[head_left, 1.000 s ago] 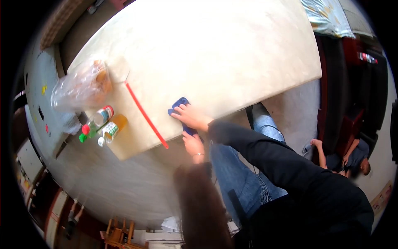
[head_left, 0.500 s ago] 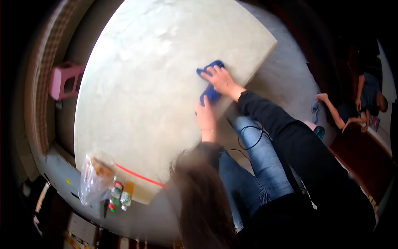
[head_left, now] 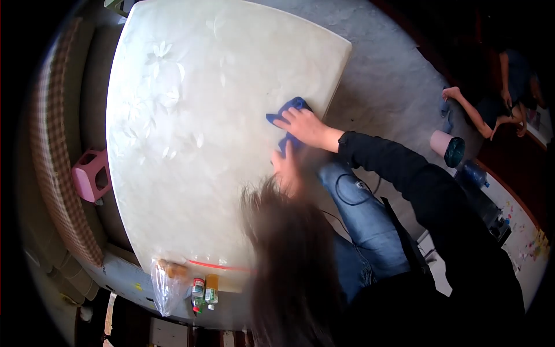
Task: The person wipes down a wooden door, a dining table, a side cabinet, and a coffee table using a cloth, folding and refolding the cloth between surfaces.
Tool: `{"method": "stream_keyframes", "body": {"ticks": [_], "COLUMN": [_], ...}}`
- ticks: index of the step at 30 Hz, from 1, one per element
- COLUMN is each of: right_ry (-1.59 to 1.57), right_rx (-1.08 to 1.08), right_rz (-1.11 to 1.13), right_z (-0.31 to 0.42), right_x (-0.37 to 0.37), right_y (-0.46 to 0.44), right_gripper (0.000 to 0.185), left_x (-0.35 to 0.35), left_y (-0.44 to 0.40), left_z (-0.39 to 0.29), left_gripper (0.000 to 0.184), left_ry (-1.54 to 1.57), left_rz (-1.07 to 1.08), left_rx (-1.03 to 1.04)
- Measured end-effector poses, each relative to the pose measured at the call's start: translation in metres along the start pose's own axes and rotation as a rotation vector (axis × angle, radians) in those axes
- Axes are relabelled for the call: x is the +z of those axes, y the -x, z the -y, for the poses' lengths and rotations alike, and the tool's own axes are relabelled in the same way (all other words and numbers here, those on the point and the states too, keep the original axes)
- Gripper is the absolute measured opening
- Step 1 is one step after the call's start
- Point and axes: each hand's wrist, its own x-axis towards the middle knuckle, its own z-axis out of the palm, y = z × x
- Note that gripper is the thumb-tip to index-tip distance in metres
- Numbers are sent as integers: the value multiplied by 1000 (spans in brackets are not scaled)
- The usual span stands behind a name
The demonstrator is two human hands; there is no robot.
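A bunched dark blue cloth (head_left: 296, 104) lies on the pale tabletop (head_left: 191, 191) near its right edge. My right hand (head_left: 307, 127) is on top of the cloth, its fingers bent over the folds and pressing them to the table. Just below, my left hand (head_left: 287, 169) is at the cloth's lower end, slightly blurred. Its index finger touches the fabric, and the thumb stands apart. Hair covers my left wrist and forearm.
A plastic bag (head_left: 167, 289) with food and two bottles (head_left: 211, 288) stand by the table's lower edge, near a red strip (head_left: 214, 265). A pink stool (head_left: 91, 176) is at left. At right are a pink bin (head_left: 441, 142) and another person (head_left: 478, 110).
The view has shifted, showing more of the table's far end and flower pattern. Both hands stay at the cloth, which looks more bunched under the right hand.
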Motion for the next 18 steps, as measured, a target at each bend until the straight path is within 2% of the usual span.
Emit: {"method": "stream_keyframes", "body": {"ticks": [2,3,4,6,8,10,14,16,18], "right_ry": [-54,-36,-19,67,68,47,-96,-250,-341], "right_rx": [-133,-124,-119,34,170,275,342,464,472], "right_rz": [41,23,7,-60,-102,-108,-142,-56,6], "right_z": [-24,-33,-38,-44,-47,-50,-41,-15,12], "right_x": [-2,-2,-3,-7,-7,-9,-10,-17,-21], "right_y": [-12,-20,-33,-64,-91,-111,-103,-71,-26], "right_gripper": [44,44,45,46,49,51,54,56,57], "left_x": [-14,-14,-19,-24,-23,-24,-23,-17,-2], "left_y": [17,8,-11,-51,-86,-97,-78,-49,-11], "left_z": [1,-1,-6,-27,-36,-43,-39,-20,5], "left_gripper": [64,68,65,61,59,59,62,61,64], "left_ry": [-377,-389,-423,-316,-349,-367,-370,-302,-409], "left_rz": [22,66,45,-65,-177,-223,-259,-228,-206], "left_rx": [313,244,289,405,479,466,435,375,301]}}
